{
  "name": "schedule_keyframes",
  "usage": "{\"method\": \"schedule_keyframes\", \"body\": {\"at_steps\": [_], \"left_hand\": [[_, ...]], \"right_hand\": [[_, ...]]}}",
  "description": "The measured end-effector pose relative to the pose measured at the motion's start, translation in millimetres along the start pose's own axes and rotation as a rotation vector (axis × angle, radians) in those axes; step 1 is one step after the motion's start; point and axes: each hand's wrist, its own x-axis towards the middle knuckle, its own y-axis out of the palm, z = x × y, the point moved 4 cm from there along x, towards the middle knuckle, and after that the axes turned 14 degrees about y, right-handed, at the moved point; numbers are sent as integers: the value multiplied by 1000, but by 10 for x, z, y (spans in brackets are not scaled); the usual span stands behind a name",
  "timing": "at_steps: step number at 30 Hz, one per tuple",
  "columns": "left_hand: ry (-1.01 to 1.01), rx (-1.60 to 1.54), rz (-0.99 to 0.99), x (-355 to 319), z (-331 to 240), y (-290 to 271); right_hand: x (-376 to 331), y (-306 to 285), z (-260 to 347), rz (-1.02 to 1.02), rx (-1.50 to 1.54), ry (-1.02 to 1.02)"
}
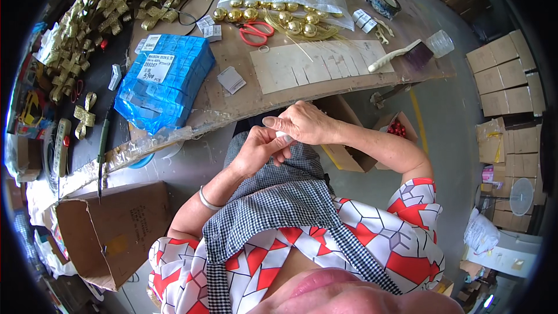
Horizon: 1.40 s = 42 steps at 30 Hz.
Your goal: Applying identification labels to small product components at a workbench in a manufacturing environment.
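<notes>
My left hand (258, 150) and my right hand (307, 123) meet in front of the table's near edge, above the checked apron (273, 197). The left hand's fingers are curled, with its thumb toward the right hand. A small white piece (283, 135) shows at the left thumb's tip; whether it is held or wrapped round the thumb I cannot tell. Bent over from the right, the right hand's fingers close on the same spot, and anything inside is hidden. Nearest on the table lie a small stack of white tags (231, 80) and a pale slit card sheet (325, 67).
A blue-wrapped pack (165, 78), red-handled scissors (256, 34), gold balls (294, 26) and a white-handled brush (395, 58) lie on the table (232, 107). Gold glitter bows (104, 11) heap at left. Cardboard boxes (113, 227) stand below, one holding red berries (397, 128).
</notes>
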Motion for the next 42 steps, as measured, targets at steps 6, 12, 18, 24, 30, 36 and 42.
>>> {"method": "schedule_keyframes", "body": {"at_steps": [6,12,18,24,30,36,42], "left_hand": [[-33,-525,27,-32,-34,12],[-11,-74,-61,-73,61,-127],[-98,-412,-121,-146,90,-91],[-81,-419,-75,-199,68,-48],[-111,-299,-137,-210,129,17],[-132,-388,-171,-197,174,32],[-53,-255,-225,-225,50,-18]], "right_hand": [[137,112,-107,243,492,-4],[95,97,91,-15,-39,-115],[153,218,29,267,352,85],[116,373,-47,497,677,150],[106,361,-167,448,500,135],[110,222,-145,282,216,63],[98,198,-21,334,362,79]]}}
